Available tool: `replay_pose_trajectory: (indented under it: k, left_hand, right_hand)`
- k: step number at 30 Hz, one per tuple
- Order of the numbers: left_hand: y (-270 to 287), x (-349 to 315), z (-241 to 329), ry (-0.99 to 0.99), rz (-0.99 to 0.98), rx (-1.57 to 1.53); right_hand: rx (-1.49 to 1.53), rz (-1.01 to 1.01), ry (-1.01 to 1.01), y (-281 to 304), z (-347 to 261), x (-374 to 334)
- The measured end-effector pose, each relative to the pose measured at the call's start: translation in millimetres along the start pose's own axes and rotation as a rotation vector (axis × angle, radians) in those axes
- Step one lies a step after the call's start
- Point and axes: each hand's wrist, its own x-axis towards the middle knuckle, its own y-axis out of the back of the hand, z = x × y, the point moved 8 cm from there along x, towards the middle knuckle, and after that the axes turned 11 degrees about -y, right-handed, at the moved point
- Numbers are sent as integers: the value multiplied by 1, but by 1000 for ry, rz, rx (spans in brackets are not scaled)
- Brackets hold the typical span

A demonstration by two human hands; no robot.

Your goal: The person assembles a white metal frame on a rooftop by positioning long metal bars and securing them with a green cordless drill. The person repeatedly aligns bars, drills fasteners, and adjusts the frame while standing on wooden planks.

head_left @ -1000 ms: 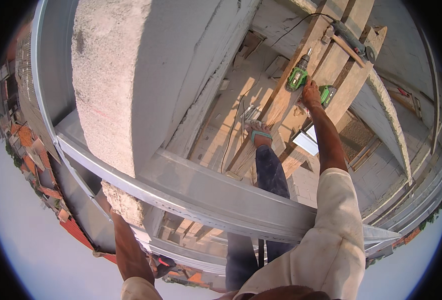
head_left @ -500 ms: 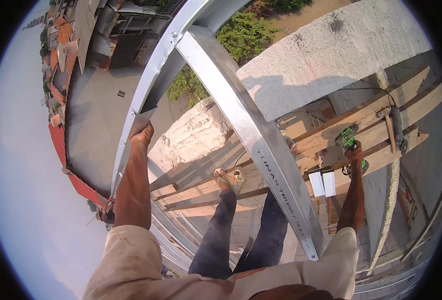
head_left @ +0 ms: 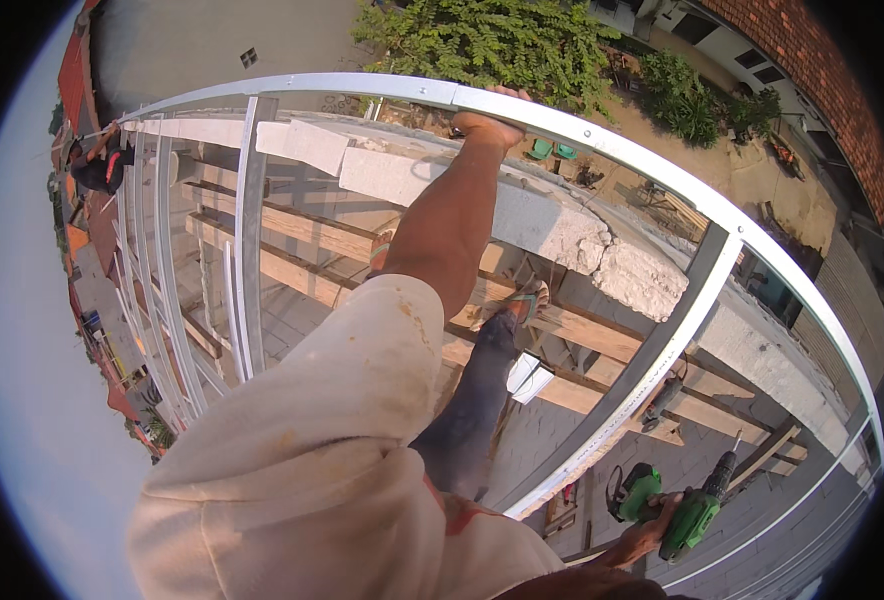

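Observation:
My left hand (head_left: 492, 125) is wrapped round the long silver metal rail (head_left: 392, 88), which arches across the upper part of the head view. Low on the right, my right hand (head_left: 654, 530) grips a green and black cordless drill (head_left: 697, 520) by its handle, its bit pointing up and away from me. A silver metal strut (head_left: 602, 425) joins the rail and slants down between my body and the drill. My feet stand on wooden planks (head_left: 572, 325) below. Two short white metal pieces (head_left: 529, 378) lie by my leg.
A broken concrete beam (head_left: 552, 225) runs beyond the planks. On the planks at the right lies a grey power tool (head_left: 662, 400). More silver struts (head_left: 247, 240) stand at the left, near another person (head_left: 97, 170). Trees (head_left: 492, 45) and ground lie far below.
The view has swung to the right along the rail. My left hand is still on the rail, farther along it. The drill, still in my right hand, has come lower and nearer to me.

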Motion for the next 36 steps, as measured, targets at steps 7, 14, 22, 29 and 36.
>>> replay_pose_trajectory:
  k: [7, 14, 22, 29, 36]
  left_hand:
    - [4, -1, -13, 44, 87, 32]
    - [3, -2, -10, 77, 89, -165]
    - [-10, 2, -29, 126, 27, -111]
    - [-2, 16, -38, 111, 29, -147]
    - [-2, 14, -37, 97, 38, -173]
  right_hand:
    - [-124, -196, 223, -126, -182, -70]
    - [-637, -582, 484, -346, -275, -74]
    - [-709, -818, 378, -501, -321, -96]
    - [-847, -791, 351, -538, -336, -107]
    - [-901, -788, 350, -550, -337, -110]
